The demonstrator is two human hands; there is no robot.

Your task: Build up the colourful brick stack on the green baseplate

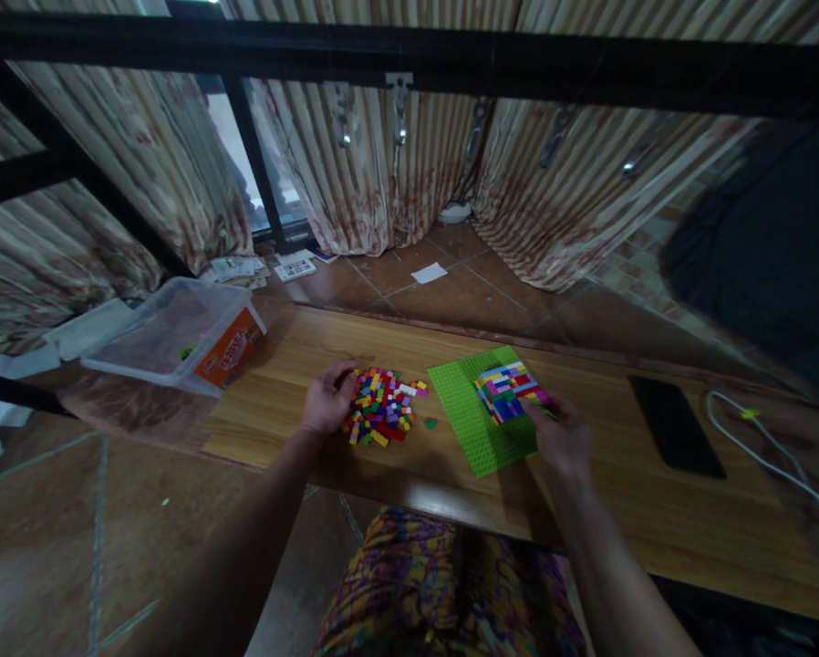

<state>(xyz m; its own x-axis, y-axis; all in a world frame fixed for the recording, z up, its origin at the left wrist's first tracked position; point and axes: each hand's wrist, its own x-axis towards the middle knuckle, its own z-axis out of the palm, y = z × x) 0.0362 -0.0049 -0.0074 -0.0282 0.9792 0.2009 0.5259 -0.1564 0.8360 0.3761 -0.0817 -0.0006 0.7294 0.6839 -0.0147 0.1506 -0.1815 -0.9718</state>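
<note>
Green plate [474,424]: flat on my wooden table [628,511], striped brick block [509,391] on it.
Left hand [327,401]: fingers curled into loose brick pile [382,408].
Right hand [561,436]: fingertips touching the block's edge; grasp unclear.

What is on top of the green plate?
A block of colourful small bricks sits on the flat green plastic baseplate. The right hand touches its near edge, covering that corner, so any bricks beneath the fingers stay hidden.

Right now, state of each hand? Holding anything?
Left hand: curled at the edge of the loose brick pile, grip cannot be told.
Right hand: fingers on the stacked bricks on the green baseplate, grip cannot be told.
</note>
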